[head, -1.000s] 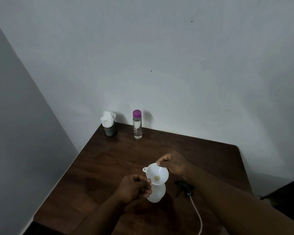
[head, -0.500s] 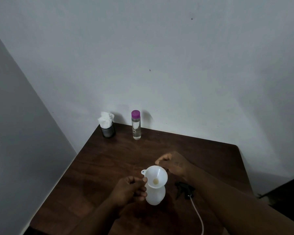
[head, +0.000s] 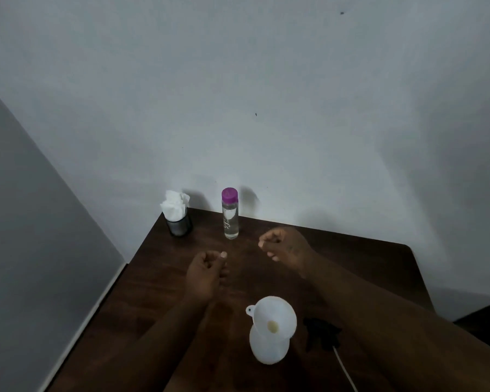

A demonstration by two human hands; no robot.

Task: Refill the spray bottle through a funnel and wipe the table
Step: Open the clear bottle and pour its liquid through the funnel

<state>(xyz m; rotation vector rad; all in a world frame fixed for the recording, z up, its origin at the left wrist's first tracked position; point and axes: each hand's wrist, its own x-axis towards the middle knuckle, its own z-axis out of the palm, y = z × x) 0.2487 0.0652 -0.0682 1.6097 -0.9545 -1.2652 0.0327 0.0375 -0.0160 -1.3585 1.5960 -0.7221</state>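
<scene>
the white funnel point(head: 275, 316) sits seated in the neck of the white spray bottle point(head: 268, 348) near the table point(head: 365, 267) front, ready for pouring. the left hand point(head: 205, 274) and right hand point(head: 285, 246) are loosely curled, holding nothing, reaching toward the purple-capped clear bottle point(head: 230, 215), likely the refill; the black sprayer head point(head: 321, 335) lies aside.

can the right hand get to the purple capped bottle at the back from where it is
Probably yes. The right hand hangs empty, fingers loosely curled, just beside the purple-capped bottle, with only bare table between them. The funnel stands nearer the person, out of the way.
</scene>
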